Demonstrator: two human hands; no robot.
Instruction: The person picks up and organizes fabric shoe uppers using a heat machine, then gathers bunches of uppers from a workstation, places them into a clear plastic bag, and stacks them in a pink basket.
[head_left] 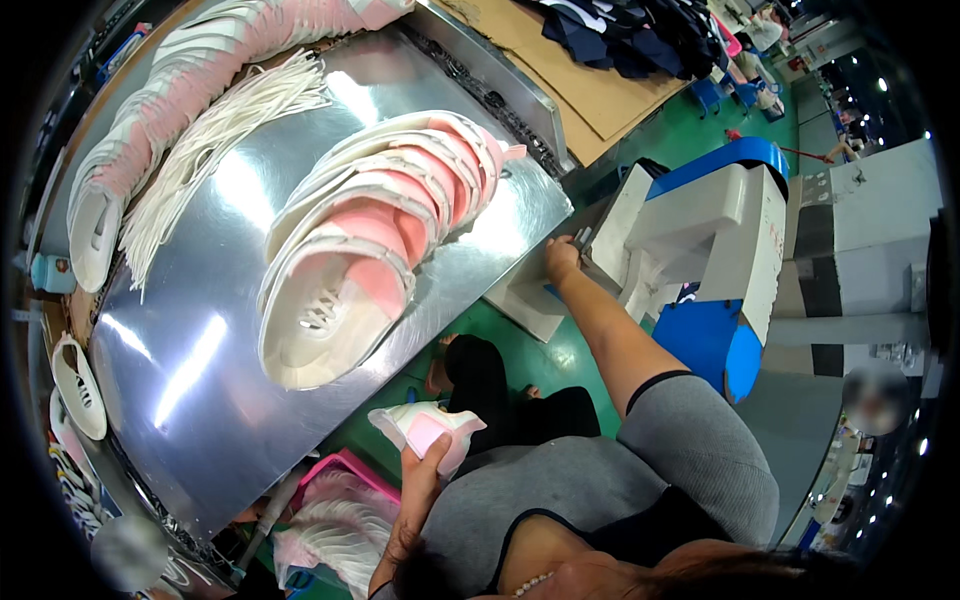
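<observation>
My left hand (424, 462) is closed around a folded white and pink shoe upper (448, 424), held in front of my body beside the metal table's near edge. My right arm reaches forward to the white and blue machine (690, 225). There my right hand (563, 258) has its fingers curled at a small grey metal part; what they grip is hard to make out. On the shiny metal table (225, 410), a row of nested white and pink shoe uppers (335, 310) lies with the laced one in front.
A long curved stack of pink and white uppers (150, 130) lines the table's far left, beside a bundle of white laces (215, 150). Below the table, a pink basket (352, 462) stands near more pale uppers (340, 525). Dark cut pieces (630, 40) lie on cardboard (590, 105) beyond.
</observation>
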